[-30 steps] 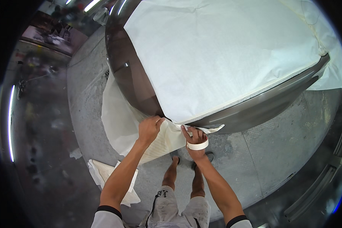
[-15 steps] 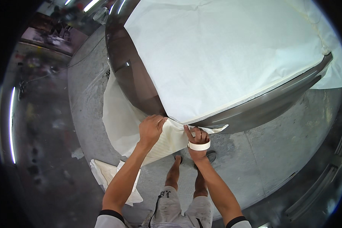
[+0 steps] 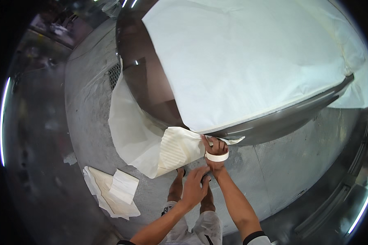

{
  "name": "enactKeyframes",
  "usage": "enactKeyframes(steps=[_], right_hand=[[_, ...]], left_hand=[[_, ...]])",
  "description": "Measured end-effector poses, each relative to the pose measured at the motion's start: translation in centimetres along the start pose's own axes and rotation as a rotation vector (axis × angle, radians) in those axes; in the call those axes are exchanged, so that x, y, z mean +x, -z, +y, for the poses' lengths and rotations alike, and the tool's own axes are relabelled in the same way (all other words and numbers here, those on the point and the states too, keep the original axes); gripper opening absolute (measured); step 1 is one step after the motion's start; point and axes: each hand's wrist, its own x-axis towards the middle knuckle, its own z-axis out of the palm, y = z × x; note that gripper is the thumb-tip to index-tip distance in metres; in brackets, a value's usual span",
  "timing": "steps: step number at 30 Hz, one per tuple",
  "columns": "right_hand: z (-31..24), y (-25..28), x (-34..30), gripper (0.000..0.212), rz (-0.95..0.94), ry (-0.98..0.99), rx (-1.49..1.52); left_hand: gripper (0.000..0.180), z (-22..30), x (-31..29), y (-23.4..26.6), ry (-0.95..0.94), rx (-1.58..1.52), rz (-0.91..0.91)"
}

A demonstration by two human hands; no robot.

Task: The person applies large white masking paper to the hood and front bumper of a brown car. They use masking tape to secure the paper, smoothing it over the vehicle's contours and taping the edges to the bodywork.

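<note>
A brown car panel (image 3: pixel 151 90) curves in front of me, with a white masking sheet (image 3: pixel 249 61) over its top. Pale masking paper (image 3: pixel 182 147) hangs at its near corner, striped and folded over at the top. My right hand (image 3: pixel 216 147) is at that paper's upper edge, index finger stretched along it and the other fingers curled; the thumb is hidden. Around my right wrist sits a roll of masking tape (image 3: pixel 217 157). My left hand (image 3: pixel 195 185) is off the paper, just below my right wrist, fingers loosely bent with nothing visible in them.
Folded pieces of paper (image 3: pixel 124 185) lie on the grey floor (image 3: pixel 90 118) at left. A dark mesh grille (image 3: pixel 114 76) shows beside the hanging paper. Long rails (image 3: pixel 327 208) lie at the lower right. A clear container (image 3: pixel 110 9) stands at the far left.
My left hand has let go of the masking paper's upper corner and come down and right, toward my right wrist. That corner now shows uncovered. My right hand stays at the edge.
</note>
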Motion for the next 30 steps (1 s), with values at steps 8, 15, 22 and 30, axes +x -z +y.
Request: enactKeyframes(steps=[8, 15, 22, 30], right_hand=[[0.0, -0.7, -0.2, 0.062, 0.021, 0.033, -0.047], [-0.8, -0.5, -0.1, 0.058, 0.013, 0.063, -0.083], [-0.2, 0.0, 0.3, 0.059, 0.033, 0.075, -0.095], [0.2, 0.8, 0.5, 0.037, -0.021, 0.036, 0.038]], left_hand=[[0.034, -10.1, -7.0, 10.8, 0.306, 0.406, 0.330], [0.051, -12.7, 3.7, 8.3, -0.020, -0.108, -0.116], [0.042, -7.3, 12.2, 5.4, -0.234, -0.024, 0.128], [0.043, -6.0, 15.8, 2.0, -0.166, 0.052, 0.395]])
